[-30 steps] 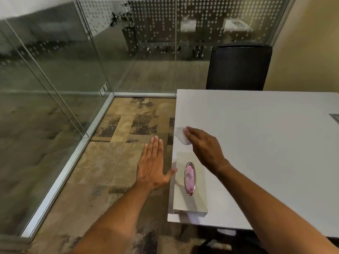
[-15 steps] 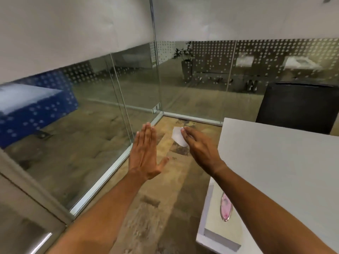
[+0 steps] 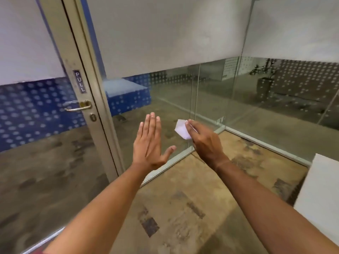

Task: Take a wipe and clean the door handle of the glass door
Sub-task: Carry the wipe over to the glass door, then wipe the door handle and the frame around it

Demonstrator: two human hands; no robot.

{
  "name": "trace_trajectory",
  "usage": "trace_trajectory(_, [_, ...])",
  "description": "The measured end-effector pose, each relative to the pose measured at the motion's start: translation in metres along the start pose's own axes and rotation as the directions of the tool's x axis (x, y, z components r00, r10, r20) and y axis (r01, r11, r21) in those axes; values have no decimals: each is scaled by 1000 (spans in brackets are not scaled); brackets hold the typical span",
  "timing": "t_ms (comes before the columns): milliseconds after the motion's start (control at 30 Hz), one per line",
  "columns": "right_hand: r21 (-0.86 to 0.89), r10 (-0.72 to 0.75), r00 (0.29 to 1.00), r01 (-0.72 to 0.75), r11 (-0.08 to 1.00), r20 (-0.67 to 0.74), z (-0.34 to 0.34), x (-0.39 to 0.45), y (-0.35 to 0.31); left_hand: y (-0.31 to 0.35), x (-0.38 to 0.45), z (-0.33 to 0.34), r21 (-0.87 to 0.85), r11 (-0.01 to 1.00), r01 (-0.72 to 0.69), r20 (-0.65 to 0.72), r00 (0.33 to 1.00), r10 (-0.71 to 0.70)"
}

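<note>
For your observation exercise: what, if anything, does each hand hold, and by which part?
The right hand pinches a small white folded wipe by its near edge. The left hand is open, holding nothing.

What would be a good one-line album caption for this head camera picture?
Right hand carrying a white wipe toward the glass door's handle, left hand open and empty.
</note>
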State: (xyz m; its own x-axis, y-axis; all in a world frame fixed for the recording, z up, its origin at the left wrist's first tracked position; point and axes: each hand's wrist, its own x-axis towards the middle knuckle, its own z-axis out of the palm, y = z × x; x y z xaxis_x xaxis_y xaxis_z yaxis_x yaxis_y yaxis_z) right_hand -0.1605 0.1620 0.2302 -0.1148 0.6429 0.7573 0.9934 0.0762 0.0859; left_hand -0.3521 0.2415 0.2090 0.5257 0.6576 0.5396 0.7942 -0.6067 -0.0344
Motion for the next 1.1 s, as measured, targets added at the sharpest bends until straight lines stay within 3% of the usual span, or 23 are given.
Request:
trace_trajectory(100, [100, -38, 999, 38, 994, -10, 28, 34, -45, -58, -9, -10, 39, 998, 51, -7, 999, -51])
trace_trajectory(433, [200, -237, 966, 255, 946, -107, 105, 125, -185, -216, -48, -30, 151, 970, 190, -32, 982, -187])
trace_trajectory(567, [213, -317, 920, 366, 906, -233, 134, 153, -221, -261, -58, -31, 178, 948, 266, -41, 964, -263])
trace_trajectory(867, [254, -394, 799, 540, 802, -454, 201, 218, -265, -340, -48, -15, 257, 888, 381, -82, 924, -373])
trace_trajectory(1100, [334, -414, 825, 543, 771, -385, 274, 267, -269, -386, -14, 11, 288, 846, 449, -66, 891, -450])
